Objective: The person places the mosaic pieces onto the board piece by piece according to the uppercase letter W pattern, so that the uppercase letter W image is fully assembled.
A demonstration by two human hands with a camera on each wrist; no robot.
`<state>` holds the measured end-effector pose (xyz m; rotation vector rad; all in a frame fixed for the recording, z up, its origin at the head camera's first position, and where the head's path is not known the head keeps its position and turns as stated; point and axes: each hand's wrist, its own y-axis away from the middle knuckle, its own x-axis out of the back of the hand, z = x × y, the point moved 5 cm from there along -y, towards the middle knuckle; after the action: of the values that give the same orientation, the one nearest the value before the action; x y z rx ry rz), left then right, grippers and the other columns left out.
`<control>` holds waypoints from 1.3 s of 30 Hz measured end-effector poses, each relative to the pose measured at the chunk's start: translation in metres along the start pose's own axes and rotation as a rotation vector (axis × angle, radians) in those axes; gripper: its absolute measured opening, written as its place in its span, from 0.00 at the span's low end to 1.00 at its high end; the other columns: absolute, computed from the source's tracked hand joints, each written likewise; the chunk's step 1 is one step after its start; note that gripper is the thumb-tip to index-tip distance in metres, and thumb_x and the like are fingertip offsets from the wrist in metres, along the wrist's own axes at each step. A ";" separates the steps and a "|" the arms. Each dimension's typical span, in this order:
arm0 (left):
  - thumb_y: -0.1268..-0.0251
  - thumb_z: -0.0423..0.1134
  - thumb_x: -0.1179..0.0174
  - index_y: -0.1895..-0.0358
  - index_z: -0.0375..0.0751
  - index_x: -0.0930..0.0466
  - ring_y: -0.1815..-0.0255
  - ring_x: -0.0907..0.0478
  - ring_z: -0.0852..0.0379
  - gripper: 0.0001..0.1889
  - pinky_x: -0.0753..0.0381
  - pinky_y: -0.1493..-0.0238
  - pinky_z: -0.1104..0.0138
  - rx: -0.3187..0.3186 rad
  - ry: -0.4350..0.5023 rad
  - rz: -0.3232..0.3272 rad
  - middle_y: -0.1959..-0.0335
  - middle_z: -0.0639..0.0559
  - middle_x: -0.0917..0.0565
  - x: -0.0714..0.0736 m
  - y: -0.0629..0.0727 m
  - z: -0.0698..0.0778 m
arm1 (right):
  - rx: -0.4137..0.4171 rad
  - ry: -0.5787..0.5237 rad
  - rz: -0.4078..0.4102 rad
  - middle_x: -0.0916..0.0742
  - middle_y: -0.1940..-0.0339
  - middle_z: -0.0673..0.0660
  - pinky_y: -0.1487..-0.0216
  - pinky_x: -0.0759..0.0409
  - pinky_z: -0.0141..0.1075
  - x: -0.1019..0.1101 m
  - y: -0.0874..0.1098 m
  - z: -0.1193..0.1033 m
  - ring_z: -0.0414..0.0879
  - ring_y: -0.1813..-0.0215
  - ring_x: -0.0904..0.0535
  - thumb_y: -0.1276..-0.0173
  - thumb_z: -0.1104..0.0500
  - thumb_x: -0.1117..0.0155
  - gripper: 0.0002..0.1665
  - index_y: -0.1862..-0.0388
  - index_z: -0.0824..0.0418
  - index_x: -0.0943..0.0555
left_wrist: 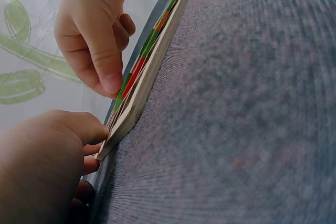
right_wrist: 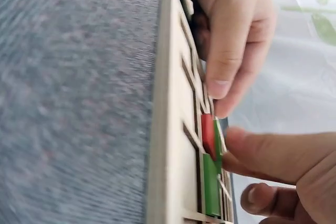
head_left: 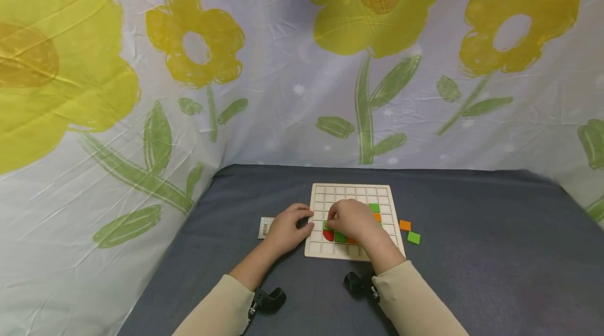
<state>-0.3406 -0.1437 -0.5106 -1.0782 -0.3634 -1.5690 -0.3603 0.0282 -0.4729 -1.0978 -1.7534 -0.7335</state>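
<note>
A pale wooden grid board [head_left: 318,249] lies on the dark cloth. My left hand [head_left: 288,228] is at its left edge, thumb and fingertips resting against the rim with the fingers loosely bent. Over the board, my right hand [head_left: 354,218] pinches a green tile [right_wrist: 217,145] between thumb and forefinger, low at a cell in the left part. Just nearer me sits a red piece with a curved side [head_left: 327,235], and a second green tile [head_left: 340,237] is beside it. Further right on the board are an orange piece [head_left: 377,217] and another green one [head_left: 374,207]; my right hand covers some pieces.
Off the board's right side lie a loose orange tile [head_left: 405,225] and a loose green tile [head_left: 413,237]. A small printed card with a grid [head_left: 265,226] lies left of the board, partly behind my left hand. A flower-printed curtain [head_left: 283,116] stands behind the table.
</note>
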 end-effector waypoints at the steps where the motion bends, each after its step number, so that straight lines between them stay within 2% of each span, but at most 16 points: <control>1: 0.29 0.41 0.34 0.43 0.41 0.13 0.41 0.20 0.49 0.15 0.20 0.42 0.52 0.001 0.001 -0.001 0.41 0.48 0.18 0.000 0.000 0.000 | 0.000 -0.006 -0.003 0.13 0.69 0.45 0.70 0.23 0.39 0.000 0.000 0.000 0.41 0.71 0.23 0.34 0.51 0.24 0.05 0.67 0.49 0.10; 7: 0.29 0.41 0.34 0.43 0.41 0.13 0.41 0.20 0.48 0.16 0.20 0.42 0.51 -0.004 0.003 -0.003 0.41 0.48 0.18 0.000 -0.001 0.002 | -0.012 -0.005 -0.014 0.11 0.63 0.46 0.65 0.20 0.41 0.003 0.003 0.000 0.42 0.66 0.20 0.37 0.49 0.22 0.08 0.62 0.49 0.09; 14: 0.29 0.41 0.34 0.43 0.40 0.13 0.42 0.19 0.48 0.16 0.20 0.43 0.51 -0.009 0.012 0.001 0.41 0.48 0.18 0.000 -0.001 0.002 | -0.020 0.012 -0.003 0.11 0.62 0.46 0.65 0.21 0.41 0.004 0.003 0.000 0.43 0.65 0.20 0.37 0.49 0.22 0.07 0.62 0.48 0.10; 21: 0.29 0.40 0.34 0.43 0.40 0.13 0.42 0.19 0.48 0.15 0.20 0.43 0.51 -0.008 0.015 0.001 0.42 0.48 0.18 0.000 -0.002 0.003 | -0.033 -0.085 0.006 0.13 0.64 0.46 0.65 0.22 0.40 0.016 0.007 0.011 0.43 0.69 0.22 0.32 0.50 0.27 0.06 0.60 0.49 0.10; 26: 0.29 0.41 0.34 0.43 0.40 0.13 0.41 0.20 0.48 0.16 0.20 0.42 0.52 0.012 0.009 -0.001 0.41 0.48 0.19 -0.001 -0.002 0.002 | -0.055 -0.218 0.013 0.17 0.67 0.49 0.67 0.26 0.41 0.031 0.014 0.035 0.46 0.68 0.25 0.28 0.50 0.30 0.09 0.55 0.51 0.10; 31: 0.29 0.41 0.34 0.42 0.40 0.13 0.41 0.20 0.48 0.16 0.20 0.42 0.51 0.024 0.005 0.002 0.41 0.48 0.19 -0.001 -0.001 0.000 | -0.094 -0.375 0.036 0.19 0.64 0.54 0.65 0.27 0.42 0.045 0.024 0.068 0.49 0.67 0.26 0.26 0.53 0.32 0.14 0.48 0.58 0.12; 39: 0.29 0.42 0.34 0.43 0.41 0.13 0.41 0.20 0.49 0.16 0.20 0.42 0.52 0.028 -0.007 0.003 0.41 0.49 0.19 -0.003 0.000 -0.002 | -0.197 -0.439 0.029 0.21 0.66 0.56 0.64 0.27 0.42 0.056 0.044 0.117 0.52 0.64 0.26 0.27 0.56 0.31 0.18 0.43 0.64 0.16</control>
<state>-0.3419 -0.1430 -0.5142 -1.0622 -0.3872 -1.5542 -0.3757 0.1640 -0.4691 -1.5026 -2.0550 -0.6945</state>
